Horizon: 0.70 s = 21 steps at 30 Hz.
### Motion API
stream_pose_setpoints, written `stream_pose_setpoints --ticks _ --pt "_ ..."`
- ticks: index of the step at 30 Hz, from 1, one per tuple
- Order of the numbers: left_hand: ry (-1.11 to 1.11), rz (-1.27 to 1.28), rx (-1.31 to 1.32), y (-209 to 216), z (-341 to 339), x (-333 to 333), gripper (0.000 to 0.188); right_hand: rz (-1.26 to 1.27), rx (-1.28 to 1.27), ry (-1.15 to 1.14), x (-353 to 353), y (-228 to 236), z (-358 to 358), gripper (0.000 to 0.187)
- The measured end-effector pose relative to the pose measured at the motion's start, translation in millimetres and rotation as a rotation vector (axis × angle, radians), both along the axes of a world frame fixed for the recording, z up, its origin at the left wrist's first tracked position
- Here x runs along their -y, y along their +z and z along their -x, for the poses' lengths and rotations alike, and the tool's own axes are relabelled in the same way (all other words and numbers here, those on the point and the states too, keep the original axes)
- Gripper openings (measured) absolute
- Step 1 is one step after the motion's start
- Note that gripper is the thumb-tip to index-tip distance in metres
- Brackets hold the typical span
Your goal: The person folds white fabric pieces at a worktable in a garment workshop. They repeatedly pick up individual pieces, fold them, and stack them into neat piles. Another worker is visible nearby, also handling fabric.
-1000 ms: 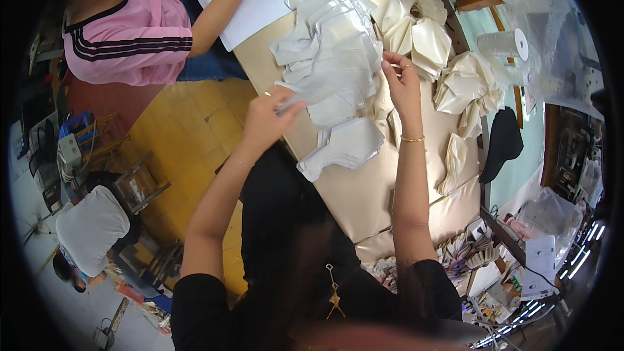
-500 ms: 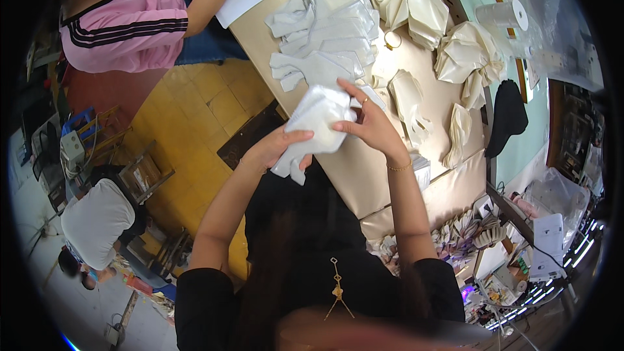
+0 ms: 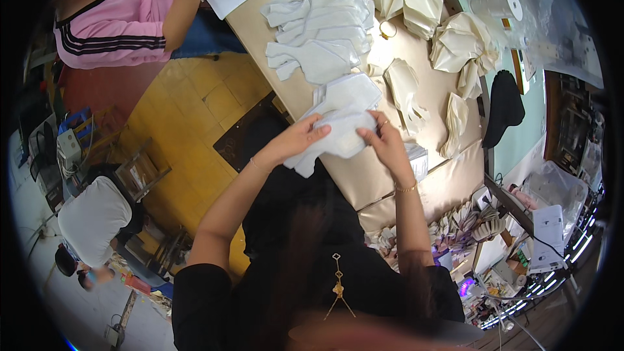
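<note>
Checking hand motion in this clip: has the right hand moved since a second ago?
Yes: the right hand has come away from the far cream bundle, toward the black top.

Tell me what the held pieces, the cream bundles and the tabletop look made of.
Held pieces: pale, matte, possibly fabric or lining, judging by thin, layered edges.
Cream bundles: satiny, perhaps coated fabric or imitation leather, from soft folds and highlights.
Tabletop: smooth, possibly vinyl-covered, given its sheen.
</note>
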State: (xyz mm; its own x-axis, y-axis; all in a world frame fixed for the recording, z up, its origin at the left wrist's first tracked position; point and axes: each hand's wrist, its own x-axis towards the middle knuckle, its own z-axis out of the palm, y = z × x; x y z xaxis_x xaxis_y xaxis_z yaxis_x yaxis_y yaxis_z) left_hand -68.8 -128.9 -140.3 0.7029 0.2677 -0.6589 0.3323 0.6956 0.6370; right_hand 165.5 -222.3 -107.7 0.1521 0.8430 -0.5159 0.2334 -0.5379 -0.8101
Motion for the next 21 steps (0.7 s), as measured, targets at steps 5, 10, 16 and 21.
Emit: stream_pose_setpoints --ticks 5,10,16,21 --pt "-0.218 -1.103 -0.488 -8 -22 -4 0.108 -0.210 0.569 0.060 -37 -33 -5 0.055" --pt "-0.412 -1.379 -0.712 -23 -41 20 0.101 -0.120 0.752 0.182 -44 -37 -3 0.055" --pt "-0.362 -1.325 -0.608 -25 -34 23 0.102 -0.314 0.797 0.142 -106 -41 9 0.058" --pt "-0.189 -1.284 -0.536 -8 -25 17 0.105 -0.254 0.908 0.139 -148 -50 32 0.073"
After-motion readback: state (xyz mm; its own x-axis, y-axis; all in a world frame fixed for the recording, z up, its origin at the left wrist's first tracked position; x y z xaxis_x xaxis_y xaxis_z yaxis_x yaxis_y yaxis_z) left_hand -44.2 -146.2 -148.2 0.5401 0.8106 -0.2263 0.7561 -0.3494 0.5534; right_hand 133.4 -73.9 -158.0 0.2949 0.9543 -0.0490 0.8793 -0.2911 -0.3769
